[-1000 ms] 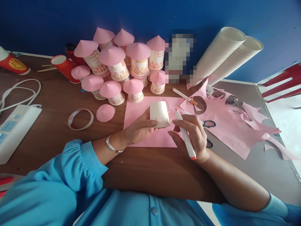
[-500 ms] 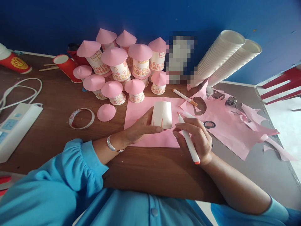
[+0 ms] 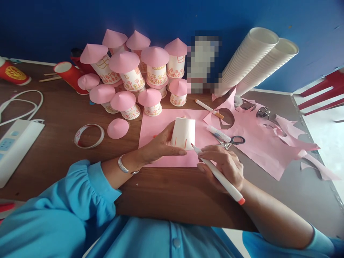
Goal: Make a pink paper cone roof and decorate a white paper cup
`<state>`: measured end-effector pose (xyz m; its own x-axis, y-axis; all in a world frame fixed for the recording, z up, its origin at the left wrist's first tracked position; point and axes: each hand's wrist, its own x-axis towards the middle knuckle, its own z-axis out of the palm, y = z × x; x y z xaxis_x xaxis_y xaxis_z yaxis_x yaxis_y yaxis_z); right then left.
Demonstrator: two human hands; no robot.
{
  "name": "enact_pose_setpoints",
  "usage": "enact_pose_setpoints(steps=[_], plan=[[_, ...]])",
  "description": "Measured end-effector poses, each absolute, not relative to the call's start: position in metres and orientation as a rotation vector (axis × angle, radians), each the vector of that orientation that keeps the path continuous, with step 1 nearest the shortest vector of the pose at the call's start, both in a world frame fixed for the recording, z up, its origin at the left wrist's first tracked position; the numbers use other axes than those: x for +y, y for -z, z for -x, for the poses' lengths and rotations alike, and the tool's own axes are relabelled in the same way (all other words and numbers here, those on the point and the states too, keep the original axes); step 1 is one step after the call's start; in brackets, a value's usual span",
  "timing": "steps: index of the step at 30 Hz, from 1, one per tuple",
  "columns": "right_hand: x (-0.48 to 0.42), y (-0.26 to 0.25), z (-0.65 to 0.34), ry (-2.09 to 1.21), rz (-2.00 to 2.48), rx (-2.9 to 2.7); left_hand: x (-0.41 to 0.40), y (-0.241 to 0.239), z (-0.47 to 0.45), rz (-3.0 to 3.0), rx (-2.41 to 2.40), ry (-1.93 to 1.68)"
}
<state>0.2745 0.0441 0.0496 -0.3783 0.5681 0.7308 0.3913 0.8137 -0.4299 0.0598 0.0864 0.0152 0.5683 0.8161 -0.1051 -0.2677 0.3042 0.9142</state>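
Note:
My left hand [image 3: 163,143] is closed around a white paper cup [image 3: 184,130], held bottom-up above a pink sheet [image 3: 150,123]. Two short red-orange lines stand near its lower edge. Between the fingers of my right hand [image 3: 224,166] is a white marker [image 3: 223,177] with a red-orange end; its tip is close to the cup's lower right side, and I cannot tell if it touches. Beyond that hand lie black-handled scissors [image 3: 238,140] and a glue stick [image 3: 219,133]. Several decorated paper cups with pink cone roofs [image 3: 155,56] stand behind.
A tape roll [image 3: 89,136] and a loose pink cone [image 3: 118,128] lie at left, near a white power strip [image 3: 20,150]. Two tall stacks of paper cups [image 3: 247,59] lean on the blue wall. Cut pink paper [image 3: 263,150] spreads right, beside an orange-capped marker [image 3: 209,108].
My right hand has brought the marker tip left and down to the cup's lower edge. The scissors and glue stick behind that hand now show more. The cup has turned slightly.

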Motion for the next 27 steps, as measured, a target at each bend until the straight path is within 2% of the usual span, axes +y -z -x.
enact_pose_setpoints(steps=[18,27], plan=[[0.048,-0.037,-0.278,-0.429,0.789,-1.886,0.089,-0.013,-0.056,-0.962,0.642,-0.720],[0.064,-0.032,-0.278,-0.722,0.837,-1.747,0.090,-0.008,-0.056,-0.938,0.594,-0.742]])
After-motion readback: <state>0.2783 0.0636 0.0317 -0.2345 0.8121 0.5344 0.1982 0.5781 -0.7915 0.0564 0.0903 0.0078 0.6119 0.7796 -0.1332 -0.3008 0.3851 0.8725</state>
